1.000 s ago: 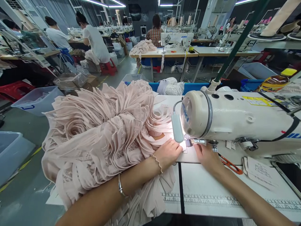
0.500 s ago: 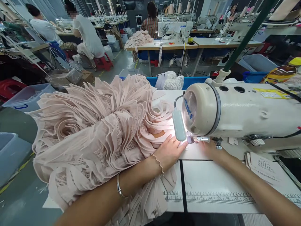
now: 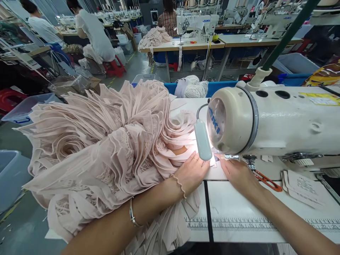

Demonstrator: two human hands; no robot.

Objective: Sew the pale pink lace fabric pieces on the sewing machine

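Note:
A large heap of pale pink fabric pieces with lace (image 3: 106, 148) covers the left of the table. My left hand (image 3: 192, 170) lies on pink fabric beside the lamp (image 3: 203, 140), fingers stretched forward and resting flat. To its right, my right hand (image 3: 235, 171) is under the head of the white sewing machine (image 3: 276, 120). Its fingertips are at a small piece by the needle area; the machine hides part of the fingers, and I cannot make out whether they grip it. Orange-handled scissors (image 3: 268, 180) lie just right of my right hand.
Paper labels (image 3: 302, 187) lie at the right. A printed ruler (image 3: 244, 225) runs along the table's front edge. Behind the table is a blue bin (image 3: 220, 88) with white lace rolls (image 3: 196, 87). Plastic tubs stand at the left; other people sit farther back.
My right hand has shifted slightly and is no longer blurred. The orange scissors now show beside it. The view has tilted and moved a little, so the machine appears larger.

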